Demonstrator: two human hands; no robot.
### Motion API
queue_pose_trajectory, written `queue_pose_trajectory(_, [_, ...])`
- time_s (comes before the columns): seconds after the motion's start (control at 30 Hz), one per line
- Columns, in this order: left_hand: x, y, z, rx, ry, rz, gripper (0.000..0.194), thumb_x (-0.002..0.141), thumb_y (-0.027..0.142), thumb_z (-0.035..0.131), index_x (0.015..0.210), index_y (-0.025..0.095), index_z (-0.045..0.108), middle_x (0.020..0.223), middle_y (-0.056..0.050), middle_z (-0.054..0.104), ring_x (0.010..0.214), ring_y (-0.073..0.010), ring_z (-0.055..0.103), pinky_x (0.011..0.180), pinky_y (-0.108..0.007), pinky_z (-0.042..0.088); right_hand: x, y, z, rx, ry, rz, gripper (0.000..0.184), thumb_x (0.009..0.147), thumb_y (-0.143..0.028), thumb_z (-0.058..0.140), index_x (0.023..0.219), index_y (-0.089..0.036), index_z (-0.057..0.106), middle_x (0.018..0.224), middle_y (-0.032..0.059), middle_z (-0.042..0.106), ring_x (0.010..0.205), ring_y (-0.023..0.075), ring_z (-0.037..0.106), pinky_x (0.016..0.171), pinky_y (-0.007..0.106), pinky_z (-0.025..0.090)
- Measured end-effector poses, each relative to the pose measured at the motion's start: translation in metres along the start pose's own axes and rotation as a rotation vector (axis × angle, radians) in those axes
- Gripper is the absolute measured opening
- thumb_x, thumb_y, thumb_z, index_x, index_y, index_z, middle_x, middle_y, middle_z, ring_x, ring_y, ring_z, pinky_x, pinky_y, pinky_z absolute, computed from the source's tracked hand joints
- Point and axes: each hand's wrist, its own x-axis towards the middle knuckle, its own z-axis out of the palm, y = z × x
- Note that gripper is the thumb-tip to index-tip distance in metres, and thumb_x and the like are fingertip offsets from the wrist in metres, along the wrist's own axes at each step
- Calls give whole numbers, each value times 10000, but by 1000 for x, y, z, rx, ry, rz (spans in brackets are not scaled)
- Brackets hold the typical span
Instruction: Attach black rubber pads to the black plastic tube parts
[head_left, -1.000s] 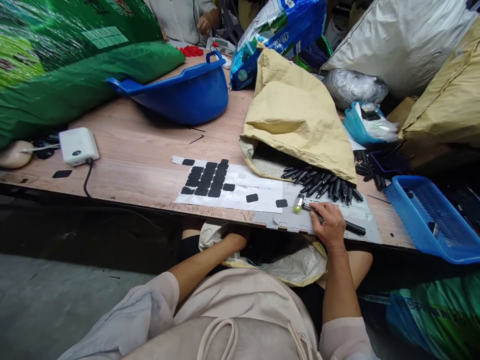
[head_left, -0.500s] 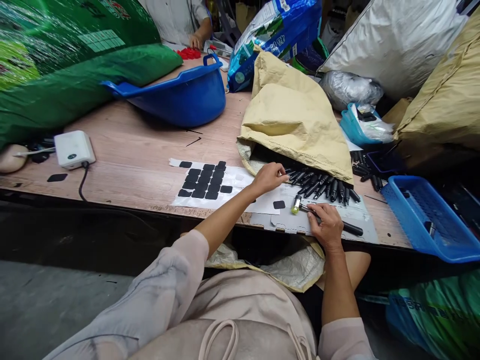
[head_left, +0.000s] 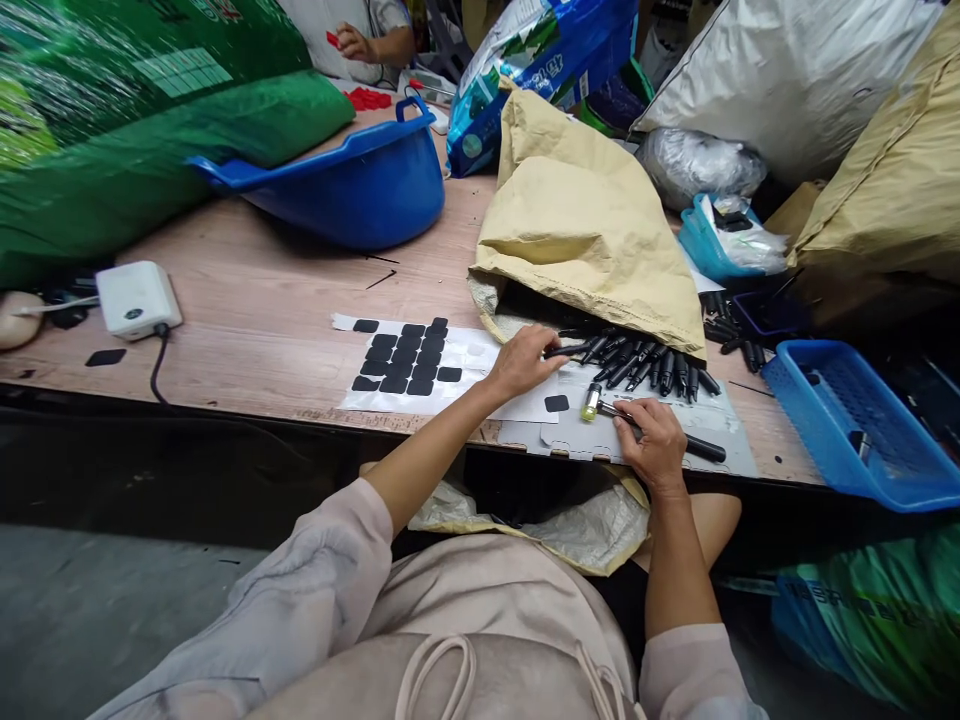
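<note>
The left hand (head_left: 523, 360), right of the frame's centre, pinches the near end of a slim black tube (head_left: 568, 350) between thumb and fingertips. The right hand (head_left: 652, 435), at the lower right, curls its fingers around the shaft of a hammer (head_left: 706, 450), whose head lies over the grey board (head_left: 570, 435) and points left.

The tube's far end meets the pile of black tubes (head_left: 645, 365) at the mouth of the beige sack (head_left: 577, 200), so a level, light pull leftward should draw it free without dragging its neighbours. Keeping the hammer low leaves the left fingers a clear path.

The sack's lip hangs just above the pile and limits any lift. The table (head_left: 262, 310) ends right below the hammer, along the lower middle of the frame; the blue basket (head_left: 802, 400) bounds the right. The roomiest stretch of tabletop lies left of the white sheet (head_left: 472, 335).
</note>
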Motion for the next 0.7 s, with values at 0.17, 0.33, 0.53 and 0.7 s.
queue_pose_trajectory(0.17, [-28,-5,9,-25,-111,76,132,872,295,768,936,198,707,948,-43,655,956,-224,592,852,-343,481,-1,3,2,-16,-13,8,181,960,-298,629,1067,-257,769,952,33,711,891,199,604,829,332,475])
queue_pose_trajectory(0.33, [-29,-11,18,-103,-77,58,164,821,250,802,955,195,725,943,-39,661,946,-215,600,872,-346,490,0,7,1,-17,-17,-33,190,982,-298,611,1073,-266,775,949,35,720,871,195,611,811,336,481])
queue_pose_trajectory(0.53, [-26,-16,20,-163,-82,51,144,799,268,817,899,192,746,879,-23,667,893,-198,598,857,-334,480,8,-15,-10,91,31,6,246,992,-274,585,1169,-270,756,999,62,723,933,213,641,873,363,522])
queue_pose_trajectory(0.7, [-26,-17,22,-144,-88,70,148,803,266,823,923,189,787,877,-32,674,914,-203,600,890,-338,467,24,-50,-3,233,34,72,284,1027,-271,530,1229,-261,729,1026,75,741,965,203,683,891,344,549])
